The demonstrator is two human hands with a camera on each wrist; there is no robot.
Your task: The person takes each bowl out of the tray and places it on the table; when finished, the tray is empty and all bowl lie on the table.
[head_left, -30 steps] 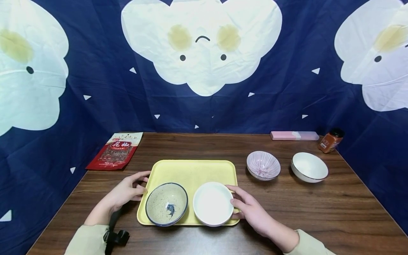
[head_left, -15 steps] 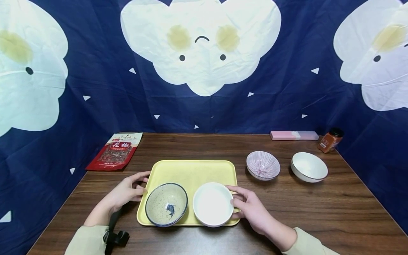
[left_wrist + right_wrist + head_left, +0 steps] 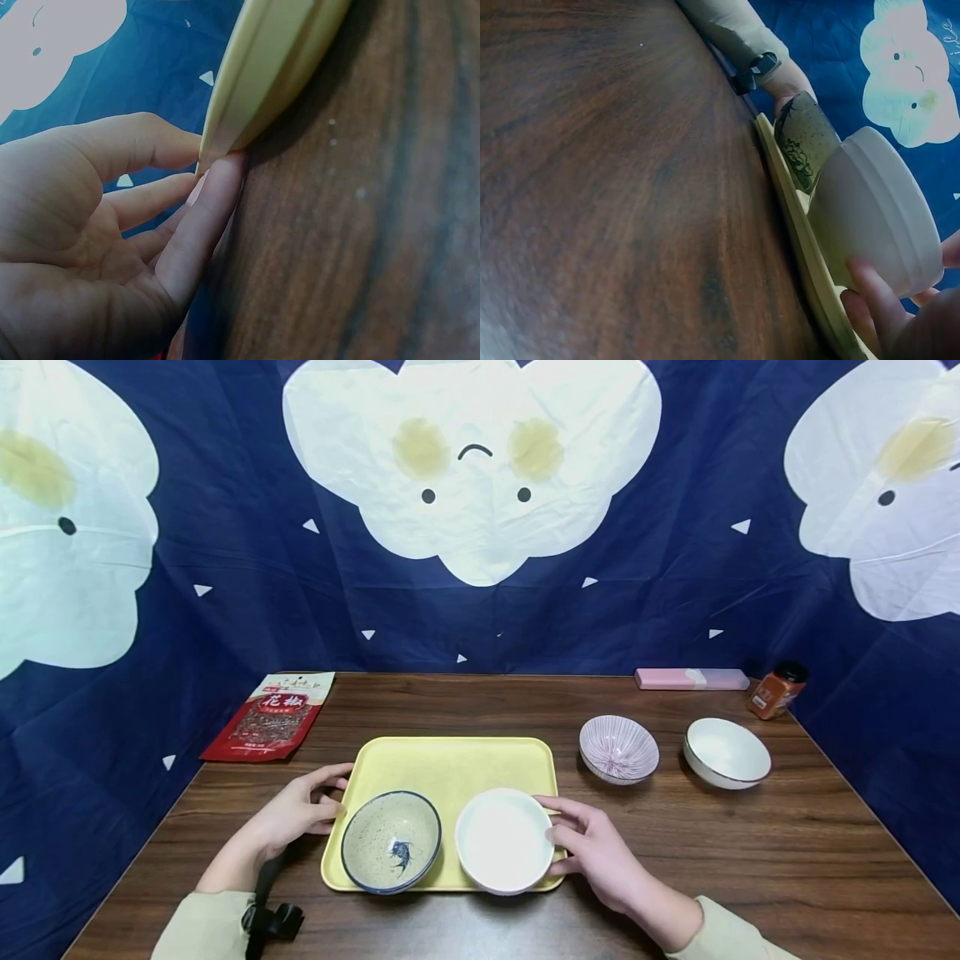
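Note:
A yellow tray (image 3: 450, 756) lies on the table with two bowls near its front edge. My left hand (image 3: 292, 814) pinches the tray's left edge; in the left wrist view, that hand (image 3: 112, 217) has fingertips on both sides of the tray rim (image 3: 259, 71). My right hand (image 3: 596, 856) grips the right side of a white bowl (image 3: 504, 842), its fingers curved against the wall, also visible in the right wrist view on the bowl (image 3: 874, 210). A speckled bowl with a blue rim (image 3: 392, 842) stands to the left of it, untouched.
Right of the tray stand a striped bowl (image 3: 619, 749) and a white bowl with a dark rim (image 3: 727, 753). Behind them are a pink case (image 3: 692, 679) and an orange jar with a black lid (image 3: 777, 692). A red packet (image 3: 270, 718) lies back left.
The white bowl and my right hand's fingers have shifted very slightly to the right. My left hand has stayed at the tray's edge.

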